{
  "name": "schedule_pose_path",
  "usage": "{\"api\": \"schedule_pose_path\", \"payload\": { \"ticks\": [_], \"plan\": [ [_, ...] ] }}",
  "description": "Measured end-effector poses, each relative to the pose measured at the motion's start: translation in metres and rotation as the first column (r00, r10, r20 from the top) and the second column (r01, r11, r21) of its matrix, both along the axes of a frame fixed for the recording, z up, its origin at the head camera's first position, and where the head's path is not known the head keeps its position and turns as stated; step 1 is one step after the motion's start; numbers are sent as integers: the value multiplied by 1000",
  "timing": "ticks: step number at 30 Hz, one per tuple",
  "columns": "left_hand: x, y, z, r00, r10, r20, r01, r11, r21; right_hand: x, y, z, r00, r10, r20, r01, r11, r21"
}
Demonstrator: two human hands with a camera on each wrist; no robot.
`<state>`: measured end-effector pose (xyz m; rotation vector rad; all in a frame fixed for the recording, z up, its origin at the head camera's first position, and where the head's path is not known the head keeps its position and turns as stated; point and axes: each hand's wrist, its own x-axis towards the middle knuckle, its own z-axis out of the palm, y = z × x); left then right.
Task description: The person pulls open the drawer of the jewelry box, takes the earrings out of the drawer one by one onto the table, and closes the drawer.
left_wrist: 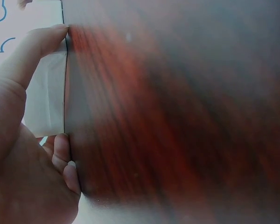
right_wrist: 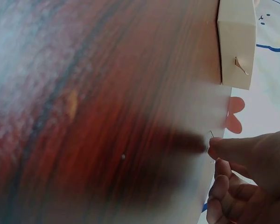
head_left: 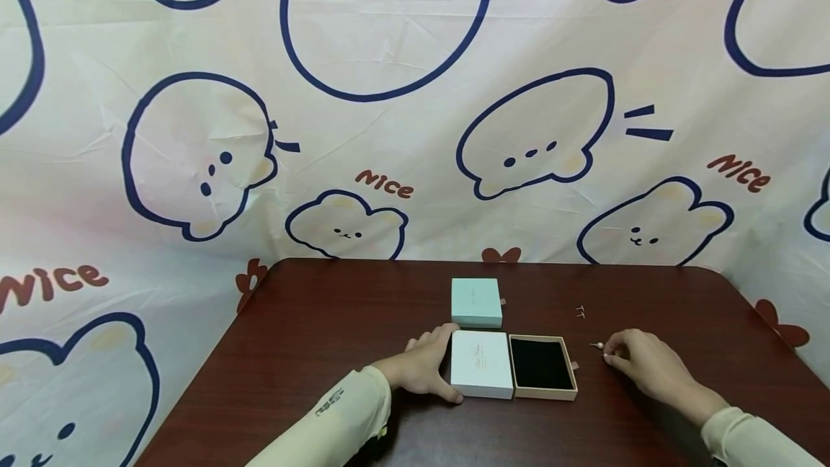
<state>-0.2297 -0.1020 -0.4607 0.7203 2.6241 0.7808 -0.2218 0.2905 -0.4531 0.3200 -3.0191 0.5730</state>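
A white box lid (head_left: 481, 362) lies flat on the table, with fine printing on its top. My left hand (head_left: 424, 366) holds it from the left, thumb at the near corner and fingers at the far corner; the left wrist view shows the thumb (left_wrist: 42, 41) against its side. Right beside it is an open box tray (head_left: 542, 362) with a black lining and a small ribbon tab. My right hand (head_left: 648, 362) pinches a small pearl earring (head_left: 600, 345) between thumb and forefinger, low over the table. Its thin metal pin (right_wrist: 212, 134) sticks out past the fingertips in the right wrist view.
Behind the white lid stands a mint-green box (head_left: 476, 302) with a ribbon tab on its right. Small metallic pieces (head_left: 580, 312) lie farther back on the dark wooden table (head_left: 311, 323). A patterned cloth (head_left: 415, 128) hangs at the table's far edge.
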Motion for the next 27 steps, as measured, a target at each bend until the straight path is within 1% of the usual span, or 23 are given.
{"api": "schedule_pose_path", "payload": {
  "ticks": [13, 23, 27],
  "plan": [
    [-2, 0, -2, 1000, 1, 0, -1, 1000, -5, 0, -1, -3, 1000, 15, -15, -15, 1000, 5],
    [-2, -1, -2, 1000, -4, 1, 4, 1000, 4, -1, -1, -5, 1000, 6, -15, -6, 1000, 9],
    [-2, -1, -2, 1000, -5, 3, 4, 1000, 7, -1, -1, -5, 1000, 8, -28, -8, 1000, 4]
  ]
}}
